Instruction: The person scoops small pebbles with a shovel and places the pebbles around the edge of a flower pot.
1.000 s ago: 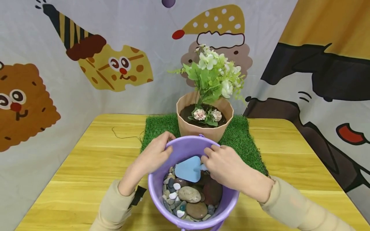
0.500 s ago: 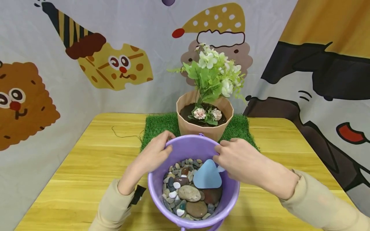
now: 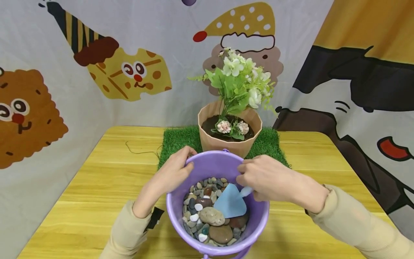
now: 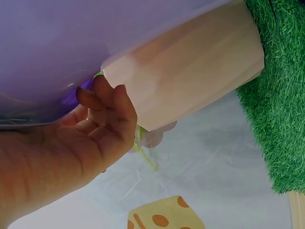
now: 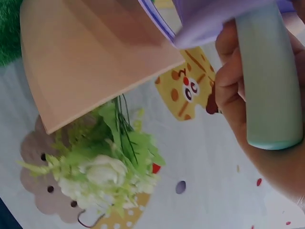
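Observation:
A purple bucket (image 3: 210, 166) with stones (image 3: 211, 216) over its bottom stands near the front of the table. My left hand (image 3: 174, 172) grips its far left rim; in the left wrist view the fingers curl at the bucket's edge. Over the right side of the bucket, my right hand (image 3: 270, 178) holds a small blue trowel (image 3: 230, 202) by its handle. The blade hangs over the stones, angled down to the left, with nothing visible on it. Close up in the right wrist view, the thick pale handle (image 5: 270, 81) lies within the curled fingers.
Just behind the bucket, a peach flowerpot (image 3: 226, 146) holds dark soil, pink blossoms and a white-flowered plant (image 3: 237, 82). Under it lies a green turf mat (image 3: 176, 142). A thin dark wire (image 3: 139, 153) crosses the wooden table (image 3: 97, 187) at left. A printed cloth hangs behind.
My right hand has moved right, carrying the trowel. Its blade has shifted right and turned downward, uncovering small stones along the far side. The left hand keeps its grip on the rim.

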### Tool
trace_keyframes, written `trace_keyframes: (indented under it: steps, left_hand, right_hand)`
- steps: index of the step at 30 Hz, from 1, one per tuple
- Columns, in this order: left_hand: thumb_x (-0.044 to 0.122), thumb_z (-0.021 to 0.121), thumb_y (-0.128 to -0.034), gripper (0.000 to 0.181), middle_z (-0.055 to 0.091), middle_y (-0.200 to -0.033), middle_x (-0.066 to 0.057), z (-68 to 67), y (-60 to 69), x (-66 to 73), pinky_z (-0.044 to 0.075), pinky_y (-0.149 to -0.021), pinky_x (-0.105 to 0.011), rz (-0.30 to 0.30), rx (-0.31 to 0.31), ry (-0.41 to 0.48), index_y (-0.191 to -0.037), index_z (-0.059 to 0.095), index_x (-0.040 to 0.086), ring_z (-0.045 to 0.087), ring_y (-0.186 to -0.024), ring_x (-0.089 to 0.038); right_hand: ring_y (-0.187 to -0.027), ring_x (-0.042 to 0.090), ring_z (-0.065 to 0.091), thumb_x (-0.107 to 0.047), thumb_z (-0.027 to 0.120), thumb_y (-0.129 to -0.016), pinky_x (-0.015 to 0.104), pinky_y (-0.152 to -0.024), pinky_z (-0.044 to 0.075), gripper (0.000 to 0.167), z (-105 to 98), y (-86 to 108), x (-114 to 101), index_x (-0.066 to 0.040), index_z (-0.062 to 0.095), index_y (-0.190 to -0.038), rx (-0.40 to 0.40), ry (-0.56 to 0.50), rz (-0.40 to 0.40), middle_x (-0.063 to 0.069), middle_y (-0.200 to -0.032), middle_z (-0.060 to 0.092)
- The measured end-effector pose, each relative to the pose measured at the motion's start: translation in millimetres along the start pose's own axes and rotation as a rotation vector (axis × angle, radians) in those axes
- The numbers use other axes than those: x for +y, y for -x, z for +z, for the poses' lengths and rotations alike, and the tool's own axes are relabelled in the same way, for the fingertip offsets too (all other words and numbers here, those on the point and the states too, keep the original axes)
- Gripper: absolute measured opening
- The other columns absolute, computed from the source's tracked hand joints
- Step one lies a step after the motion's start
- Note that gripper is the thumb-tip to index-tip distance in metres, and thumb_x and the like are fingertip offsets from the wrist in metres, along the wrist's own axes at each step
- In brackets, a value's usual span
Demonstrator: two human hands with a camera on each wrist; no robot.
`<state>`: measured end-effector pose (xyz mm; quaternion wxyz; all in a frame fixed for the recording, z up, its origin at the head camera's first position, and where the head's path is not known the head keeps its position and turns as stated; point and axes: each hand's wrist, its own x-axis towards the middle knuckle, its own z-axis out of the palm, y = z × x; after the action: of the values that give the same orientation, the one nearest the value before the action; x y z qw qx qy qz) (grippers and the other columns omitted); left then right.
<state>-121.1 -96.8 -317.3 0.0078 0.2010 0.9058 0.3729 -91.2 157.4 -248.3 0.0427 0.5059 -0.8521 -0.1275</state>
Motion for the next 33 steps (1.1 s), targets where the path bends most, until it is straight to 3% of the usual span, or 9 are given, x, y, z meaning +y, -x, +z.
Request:
trace_keyframes:
  steps: [9,23,28,33]
  left_hand:
    - [0.010,0.051,-0.0881,0.027,0.061,-0.103,-0.007,-0.7,-0.1,2.0,0.054,-0.082,-0.037,-0.003,-0.002,-0.001,-0.114,0.055,0.006,0.061,-0.093,-0.022]
    - [0.010,0.051,-0.0876,0.027,0.061,-0.100,-0.005,-1.5,0.8,0.4,0.053,-0.081,-0.036,-0.007,0.004,-0.005,-0.114,0.055,0.006,0.060,-0.091,-0.020]
    - [0.010,0.051,-0.0880,0.027,0.060,-0.098,-0.005,-1.5,0.9,-0.5,0.053,-0.081,-0.035,-0.001,0.001,0.003,-0.114,0.055,0.006,0.060,-0.090,-0.019]
    - [0.010,0.052,-0.0872,0.027,0.060,-0.093,-0.003,-1.2,1.7,1.2,0.052,-0.077,-0.033,0.008,0.023,-0.019,-0.114,0.056,0.007,0.059,-0.086,-0.018]
  right_hand:
    - [-0.061,0.004,0.037,-0.013,0.071,-0.057,0.017,-0.051,0.033,0.023,16.7,-4.6,4.3,-0.025,0.055,-0.066,0.064,-0.160,-0.028,-0.014,-0.068,0.045]
    - [-0.060,0.001,0.040,-0.017,0.073,-0.057,0.015,-0.050,0.034,0.022,27.4,-16.8,14.3,-0.027,0.058,-0.069,0.089,-0.226,-0.039,-0.014,-0.069,0.049]
    - [-0.065,0.000,0.042,-0.019,0.073,-0.061,0.013,-0.055,0.036,0.020,35.0,-20.9,6.7,-0.026,0.061,-0.075,0.095,-0.327,-0.050,-0.014,-0.074,0.051]
    - [-0.069,0.003,0.046,-0.020,0.074,-0.061,0.016,-0.061,0.040,0.019,43.7,-24.2,-2.6,-0.025,0.061,-0.074,0.153,-0.304,-0.082,-0.013,-0.074,0.053]
